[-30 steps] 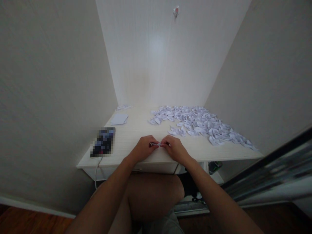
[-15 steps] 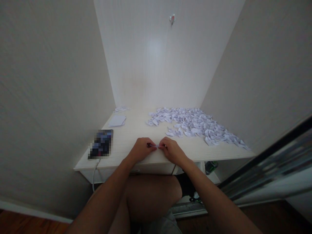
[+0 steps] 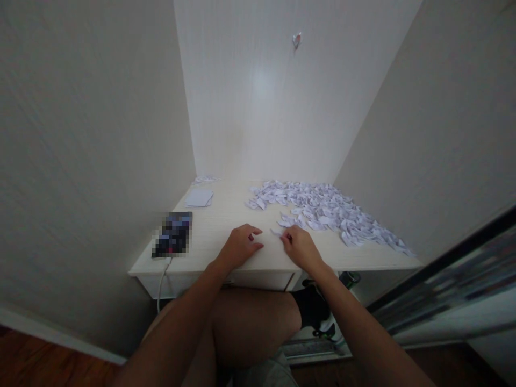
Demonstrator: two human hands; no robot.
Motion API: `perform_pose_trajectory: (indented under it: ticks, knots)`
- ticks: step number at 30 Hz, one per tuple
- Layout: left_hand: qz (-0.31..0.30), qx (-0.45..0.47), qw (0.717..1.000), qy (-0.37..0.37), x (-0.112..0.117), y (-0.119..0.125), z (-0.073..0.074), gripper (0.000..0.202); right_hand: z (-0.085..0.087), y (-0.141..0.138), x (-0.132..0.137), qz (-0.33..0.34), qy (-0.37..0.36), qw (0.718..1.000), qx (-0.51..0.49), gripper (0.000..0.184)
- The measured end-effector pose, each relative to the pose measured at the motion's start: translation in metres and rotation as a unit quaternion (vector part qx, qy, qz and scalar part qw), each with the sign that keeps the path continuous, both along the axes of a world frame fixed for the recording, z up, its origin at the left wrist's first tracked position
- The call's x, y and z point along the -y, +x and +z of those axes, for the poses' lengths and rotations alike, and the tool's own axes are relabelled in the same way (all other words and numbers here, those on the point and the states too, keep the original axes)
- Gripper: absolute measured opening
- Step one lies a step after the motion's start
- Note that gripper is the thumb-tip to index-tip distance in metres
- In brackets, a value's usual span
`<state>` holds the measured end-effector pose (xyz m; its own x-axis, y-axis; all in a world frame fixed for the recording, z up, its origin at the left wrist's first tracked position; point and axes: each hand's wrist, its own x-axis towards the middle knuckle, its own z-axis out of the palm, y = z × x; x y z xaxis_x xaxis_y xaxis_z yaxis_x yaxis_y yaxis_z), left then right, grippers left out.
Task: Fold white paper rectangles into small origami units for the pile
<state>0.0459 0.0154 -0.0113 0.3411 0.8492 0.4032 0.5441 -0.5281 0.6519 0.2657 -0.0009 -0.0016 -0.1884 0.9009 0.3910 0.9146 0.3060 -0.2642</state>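
Between the fingers of my right hand is a small folded piece of white paper, its narrow end sticking out to the left. My left hand is just above the desk, thumb and fingers apart with nothing between them. Right behind my right hand spreads a wide heap of folded white paper pieces. A small stack of flat white paper sheets lies at the back left of the desk.
A phone-like blurred device with a white cable lies at the desk's left edge. Thin paper pieces are in the back left corner. Walls enclose three sides. A dark can stands below the desktop at right.
My hands have come apart. The left has let go of the paper and opened; the right has moved a little to the right with it. The camera view has shifted slightly.
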Motion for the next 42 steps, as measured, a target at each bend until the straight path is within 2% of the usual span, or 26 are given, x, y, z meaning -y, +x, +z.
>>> perform_pose_trajectory:
  ticks: [5, 11, 15, 17, 19, 22, 24, 26, 30, 34, 38, 42]
  knots:
    - [-0.007, -0.005, 1.0, 0.009, -0.001, 0.0, -0.003, 0.025, 0.002, 0.015, -0.02, -0.072, 0.008, 0.997, 0.04, 0.016]
    - [-0.017, -0.012, 1.0, 0.004, 0.0, 0.002, 0.0, 0.02, 0.008, 0.022, -0.04, -0.129, -0.008, 0.991, 0.039, 0.021]
    - [-0.026, -0.034, 0.999, -0.003, 0.003, 0.006, 0.004, 0.01, 0.012, 0.014, -0.046, -0.142, 0.039, 0.988, 0.045, 0.029]
    - [-0.031, -0.052, 0.998, -0.011, 0.005, 0.009, 0.006, 0.01, 0.016, 0.0, -0.051, -0.132, 0.073, 0.987, 0.048, 0.032]
    - [-0.026, -0.074, 0.997, -0.015, 0.007, 0.012, 0.009, 0.012, 0.022, -0.024, -0.06, -0.091, 0.087, 0.991, 0.037, 0.029]
    - [-0.013, -0.116, 0.993, -0.016, 0.009, 0.017, 0.01, 0.015, 0.033, -0.076, -0.083, 0.035, 0.04, 0.998, 0.019, 0.022]
    - [-0.013, -0.124, 0.992, -0.018, 0.01, 0.019, 0.008, 0.015, 0.041, -0.118, -0.104, 0.115, 0.006, 0.992, 0.042, 0.025]
    - [-0.023, -0.098, 0.995, -0.017, 0.008, 0.019, 0.004, 0.015, 0.047, -0.159, -0.127, 0.167, -0.024, 0.981, 0.091, 0.031]
    - [-0.009, 0.038, 0.999, 0.005, 0.002, 0.016, -0.01, 0.035, 0.051, -0.222, -0.166, 0.209, -0.056, 0.969, 0.122, 0.036]
    - [0.025, 0.146, 0.989, -0.019, -0.001, 0.013, -0.016, 0.038, 0.046, -0.245, -0.188, 0.221, -0.091, 0.959, 0.155, 0.042]
    - [0.031, 0.155, 0.986, -0.053, 0.0, 0.014, -0.012, 0.034, 0.04, -0.246, -0.196, 0.214, -0.113, 0.953, 0.184, 0.036]
    - [0.028, 0.185, 0.98, -0.065, 0.001, 0.013, -0.007, 0.032, 0.042, -0.248, -0.199, 0.225, -0.116, 0.946, 0.205, 0.037]
